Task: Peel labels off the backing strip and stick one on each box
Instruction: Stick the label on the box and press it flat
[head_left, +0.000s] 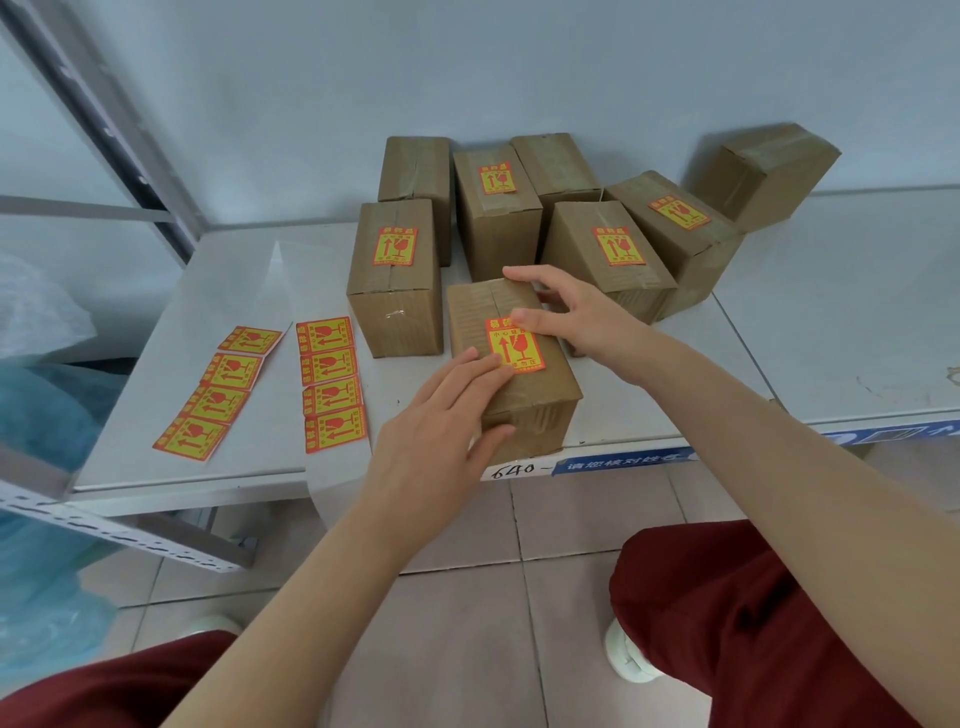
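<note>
A brown cardboard box (540, 395) lies at the table's front edge with a red-and-yellow fragile label (517, 348) on its top. My left hand (441, 415) rests on the near left corner of this box, fingers straight, fingertips touching the label's lower edge. My right hand (566, 312) lies over the far right part of the box, its thumb pressing the label's upper right corner. Two strips of labels, one at the left (218, 389) and one nearer the box (332, 384), lie flat on the table.
Several more boxes stand behind on the white table (208, 467): some carry labels, like the left one (397, 275); the back left box (415, 166), one behind the middle (558, 161) and the far right box (769, 171) show none. Plastic bags (41, 415) sit left.
</note>
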